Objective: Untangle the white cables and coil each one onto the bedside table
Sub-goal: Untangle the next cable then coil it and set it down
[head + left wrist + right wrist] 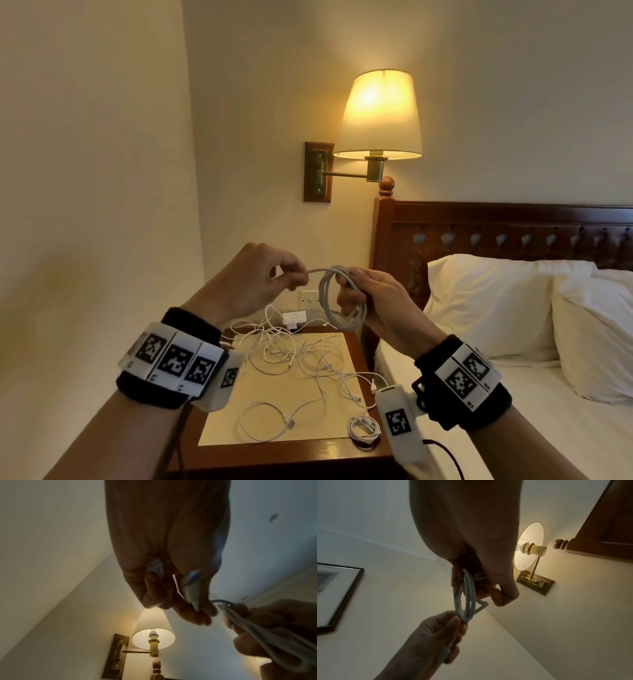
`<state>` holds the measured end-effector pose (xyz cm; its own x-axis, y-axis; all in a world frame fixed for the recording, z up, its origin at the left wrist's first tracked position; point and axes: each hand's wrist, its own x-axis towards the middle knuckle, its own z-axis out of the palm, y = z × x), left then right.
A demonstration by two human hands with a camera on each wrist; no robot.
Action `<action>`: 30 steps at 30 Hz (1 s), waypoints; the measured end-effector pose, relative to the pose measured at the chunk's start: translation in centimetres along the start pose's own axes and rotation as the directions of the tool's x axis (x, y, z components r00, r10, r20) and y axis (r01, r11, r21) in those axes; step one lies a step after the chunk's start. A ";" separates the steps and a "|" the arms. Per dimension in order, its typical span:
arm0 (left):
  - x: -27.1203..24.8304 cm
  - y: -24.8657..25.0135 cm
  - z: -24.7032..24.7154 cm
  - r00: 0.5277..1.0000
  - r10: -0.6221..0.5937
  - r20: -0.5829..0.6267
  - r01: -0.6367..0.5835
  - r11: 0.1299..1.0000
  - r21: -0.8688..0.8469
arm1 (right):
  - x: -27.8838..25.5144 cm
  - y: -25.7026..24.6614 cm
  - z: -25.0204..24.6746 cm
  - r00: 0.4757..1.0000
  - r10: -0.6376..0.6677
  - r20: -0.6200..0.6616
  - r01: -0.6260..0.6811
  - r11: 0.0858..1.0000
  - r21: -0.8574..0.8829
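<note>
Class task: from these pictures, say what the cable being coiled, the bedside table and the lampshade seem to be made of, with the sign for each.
Cable: probably smooth white plastic or rubber sheath; it bends into loops without kinking.
Bedside table: reddish-brown, glossy wood frame, likely varnished; the pale top panel's material is unclear.
Lampshade: likely cream fabric or paper; light glows through it.

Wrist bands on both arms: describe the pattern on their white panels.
Black-and-white square marker codes, clearest in the head view.

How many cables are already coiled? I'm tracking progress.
2. One tight coil lies at the bedside table's front right corner; another coil is held between the left hand and right hand. The remaining tangle is uncoiled.
</note>
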<state>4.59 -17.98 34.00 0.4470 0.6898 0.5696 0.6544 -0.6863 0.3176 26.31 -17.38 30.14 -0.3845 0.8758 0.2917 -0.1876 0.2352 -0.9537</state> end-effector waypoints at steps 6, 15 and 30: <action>-0.6 -1.4 2.2 0.986 -0.162 -0.044 0.160 0.986 -0.054 | 0.0 -0.4 0.6 0.996 0.081 0.023 -0.084 0.983 0.165; -0.1 -1.3 6.4 0.868 -0.485 0.105 0.299 0.342 -0.891 | 0.8 0.0 1.0 0.994 0.107 -0.030 -0.099 0.976 0.194; -0.6 -0.2 8.8 0.716 -0.385 0.582 0.556 -0.188 -0.809 | 1.5 1.1 0.8 0.975 0.152 -0.161 -0.139 0.986 0.091</action>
<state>9.50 -16.23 26.90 0.4230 0.8927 -0.1553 -0.3679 0.3258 0.8709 24.80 -16.14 29.57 -0.2581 0.9577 0.1274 -0.2134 0.0721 -0.9743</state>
